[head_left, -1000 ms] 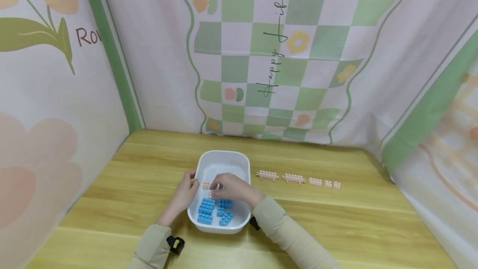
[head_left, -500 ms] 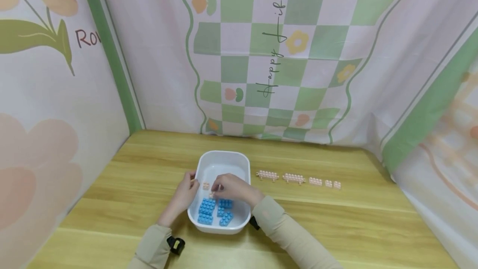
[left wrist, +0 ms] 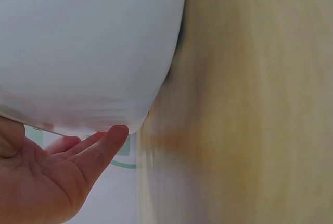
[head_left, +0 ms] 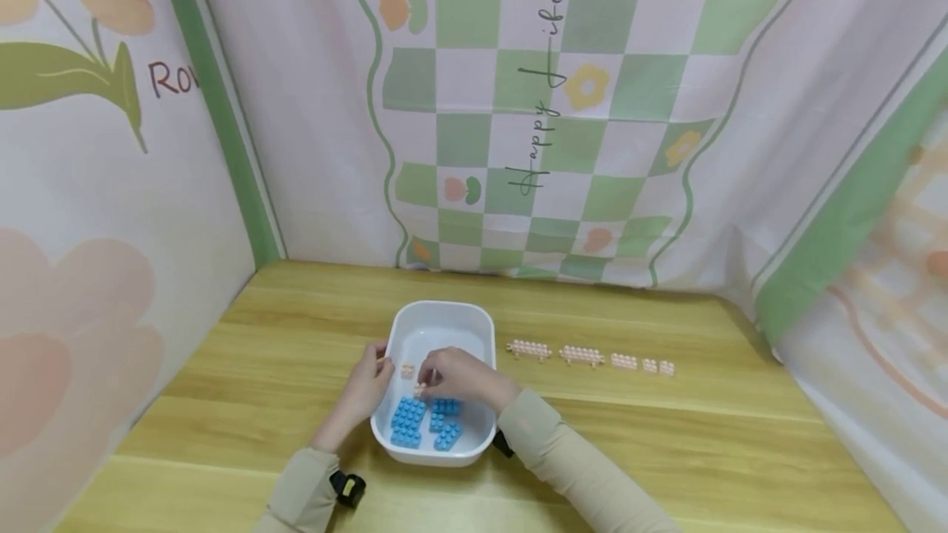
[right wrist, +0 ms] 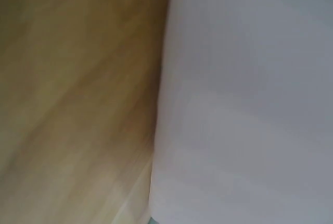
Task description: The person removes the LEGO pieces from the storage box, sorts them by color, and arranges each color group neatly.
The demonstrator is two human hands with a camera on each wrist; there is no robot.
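Pinching a small pale-pink studded plastic brick (head_left: 420,390) with our right hand (head_left: 455,373), inside the white plastic tub (head_left: 444,327) our left hand (head_left: 369,375) grips, we judge the brick light, stiff, best held by its sides.

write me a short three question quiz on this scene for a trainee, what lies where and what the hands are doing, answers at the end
1. How many pale pink studded plastic pieces lie in the row on the yellowish wood-grain table, to the right of the white rounded rectangular tray?

2. True or false: the blue studded plastic bricks lie inside the tray, in the half nearest the person.

3. The person's bare left hand:
a) rests on the row of pieces
b) grips the tray's left side
c) lies flat on the table

Key: 1. five; 2. true; 3. b
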